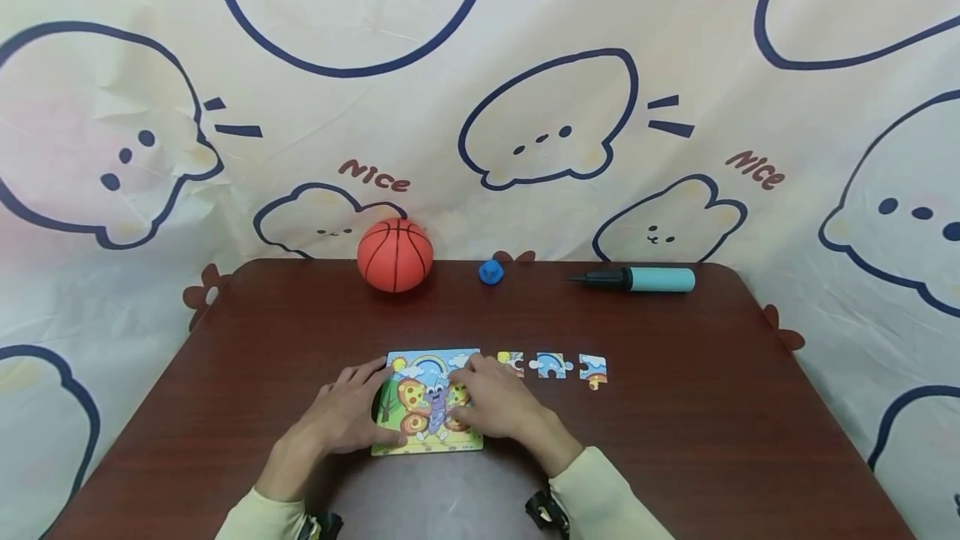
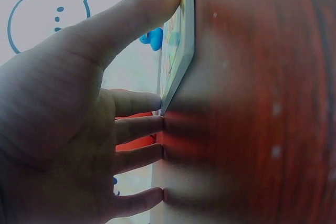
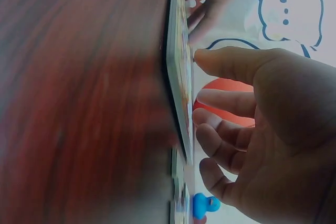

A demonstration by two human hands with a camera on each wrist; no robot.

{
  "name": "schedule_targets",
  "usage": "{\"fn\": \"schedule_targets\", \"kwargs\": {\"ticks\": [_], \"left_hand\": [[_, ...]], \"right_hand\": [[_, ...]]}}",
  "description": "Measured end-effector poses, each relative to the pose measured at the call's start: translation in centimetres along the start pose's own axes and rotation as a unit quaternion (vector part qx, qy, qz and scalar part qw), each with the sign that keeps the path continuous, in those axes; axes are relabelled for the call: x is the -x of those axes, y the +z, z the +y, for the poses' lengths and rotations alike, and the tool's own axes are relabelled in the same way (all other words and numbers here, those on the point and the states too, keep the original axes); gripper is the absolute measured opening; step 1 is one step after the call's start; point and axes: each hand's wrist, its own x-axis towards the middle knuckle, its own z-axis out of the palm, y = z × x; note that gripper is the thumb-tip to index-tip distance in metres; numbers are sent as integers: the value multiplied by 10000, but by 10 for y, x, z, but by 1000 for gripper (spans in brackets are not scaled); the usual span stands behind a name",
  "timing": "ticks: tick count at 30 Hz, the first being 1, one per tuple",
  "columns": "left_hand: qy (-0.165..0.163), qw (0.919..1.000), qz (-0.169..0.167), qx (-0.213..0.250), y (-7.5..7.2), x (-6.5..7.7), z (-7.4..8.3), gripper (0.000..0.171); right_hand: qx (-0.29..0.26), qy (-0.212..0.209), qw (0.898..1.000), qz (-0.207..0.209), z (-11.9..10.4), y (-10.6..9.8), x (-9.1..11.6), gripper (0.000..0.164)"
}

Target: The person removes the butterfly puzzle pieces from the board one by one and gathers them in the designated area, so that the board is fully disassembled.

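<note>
A jigsaw puzzle (image 1: 429,432) with a butterfly, snails and a rainbow lies on the brown table in the head view. At its left side is my left hand (image 1: 347,408), thumb pressing the lower-left of the picture. In the left wrist view its index fingertip is at the board's edge, and the other fingers reach straight down to the tabletop. My right hand (image 1: 498,400) is over the right part of the puzzle. Its fingers are loosely bent with nothing between them in the right wrist view, fingertips close over the board (image 3: 178,77).
Three loose jigsaw pieces (image 1: 551,366) lie in a row right of the puzzle. Along the table's far edge stand a small basketball (image 1: 395,255), a small blue toy (image 1: 491,272) and a thick teal pen (image 1: 660,280) with a black tip. Behind hangs a patterned cloth (image 1: 420,132).
</note>
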Motion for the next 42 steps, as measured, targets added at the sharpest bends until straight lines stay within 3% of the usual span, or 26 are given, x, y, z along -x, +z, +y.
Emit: {"fn": "schedule_targets", "kwargs": {"ticks": [13, 26, 42], "left_hand": [[29, 10000, -43, 63, -1, 0, 0, 108], [68, 10000, 31, 60, 0, 0, 0, 108], [4, 9999, -70, 82, -2, 0, 1, 109]], "right_hand": [[301, -106, 9994, 92, -11, 8, -12, 47], [-93, 333, 9993, -133, -18, 5, -14, 48], [-145, 297, 9994, 81, -21, 5, -15, 45]]}}
